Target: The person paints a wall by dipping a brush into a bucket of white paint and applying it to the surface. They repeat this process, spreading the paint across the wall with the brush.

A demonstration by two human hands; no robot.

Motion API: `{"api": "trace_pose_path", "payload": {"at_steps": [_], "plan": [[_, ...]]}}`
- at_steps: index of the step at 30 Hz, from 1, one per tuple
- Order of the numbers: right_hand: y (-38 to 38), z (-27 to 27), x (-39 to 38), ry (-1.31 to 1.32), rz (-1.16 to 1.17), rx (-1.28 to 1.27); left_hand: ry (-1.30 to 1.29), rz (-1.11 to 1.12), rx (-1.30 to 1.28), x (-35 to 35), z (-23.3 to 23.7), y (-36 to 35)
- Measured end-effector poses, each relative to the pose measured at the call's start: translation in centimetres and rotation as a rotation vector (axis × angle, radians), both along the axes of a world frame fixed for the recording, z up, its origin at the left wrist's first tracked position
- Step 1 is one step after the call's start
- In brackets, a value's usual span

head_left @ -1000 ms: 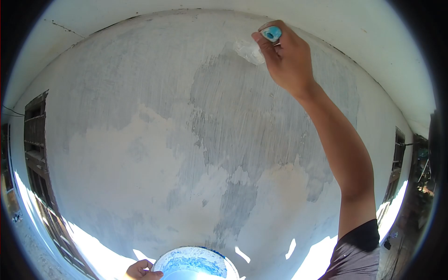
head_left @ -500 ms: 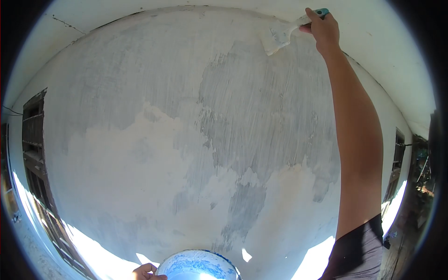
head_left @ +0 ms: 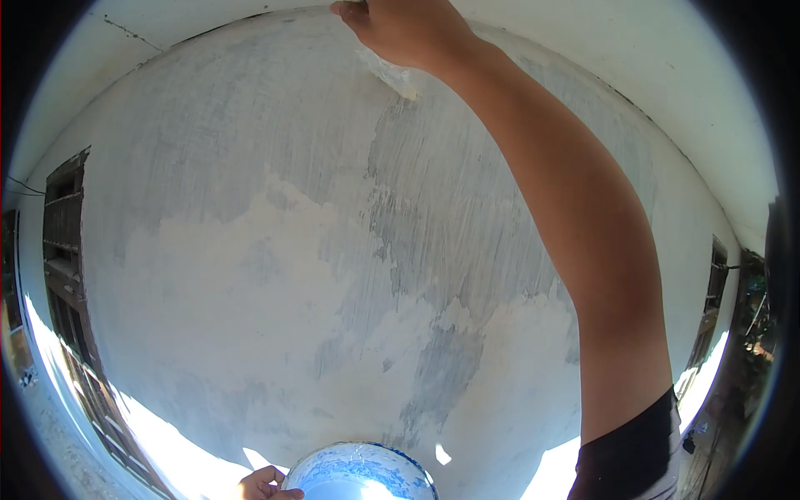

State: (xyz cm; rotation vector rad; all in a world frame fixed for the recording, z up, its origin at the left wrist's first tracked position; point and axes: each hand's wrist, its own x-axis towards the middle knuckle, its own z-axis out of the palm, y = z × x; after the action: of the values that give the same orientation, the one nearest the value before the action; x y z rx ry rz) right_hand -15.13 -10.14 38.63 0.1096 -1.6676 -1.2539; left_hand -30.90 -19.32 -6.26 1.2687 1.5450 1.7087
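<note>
High on the wall (head_left: 242, 283), near the ceiling line, my right hand (head_left: 408, 32) is closed around a putty knife. Only part of the wide, white-smeared blade (head_left: 390, 77) shows below the hand, lying against the wall; the handle is hidden by my hand. At the bottom edge, my left hand (head_left: 265, 483) grips the rim of a blue-and-white bucket (head_left: 358, 458). White smears coat its inner wall, and its lower part is cut off by the frame. Whitish patches and grey streaks cover the wall.
A dark wooden shuttered window (head_left: 65, 225) is at the left, with another dark opening (head_left: 712, 287) at the far right. The pale ceiling (head_left: 600, 42) borders the wall above. Bright sunlight falls along the wall's lower edge.
My right hand has swept left along the top of the wall with the putty knife, whose handle is now out of sight. My left hand still holds the bucket.
</note>
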Motion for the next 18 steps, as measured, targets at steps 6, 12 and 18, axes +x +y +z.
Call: {"api": "trace_pose_path", "payload": {"at_steps": [6,12,18], "plan": [[-0.8,1.6,3.6,0.22,0.387,-0.47,0.698,0.171,0.451,-2.0,-5.1,2.4],[3.2,3.6,7.3,0.479,0.425,-0.583,0.081,0.03,-0.115,0.8,1.8,-0.6],[1.7,2.2,5.5,0.292,0.1,-0.111,-0.084,0.045,0.119,-0.2,-4.1,1.9]]}}
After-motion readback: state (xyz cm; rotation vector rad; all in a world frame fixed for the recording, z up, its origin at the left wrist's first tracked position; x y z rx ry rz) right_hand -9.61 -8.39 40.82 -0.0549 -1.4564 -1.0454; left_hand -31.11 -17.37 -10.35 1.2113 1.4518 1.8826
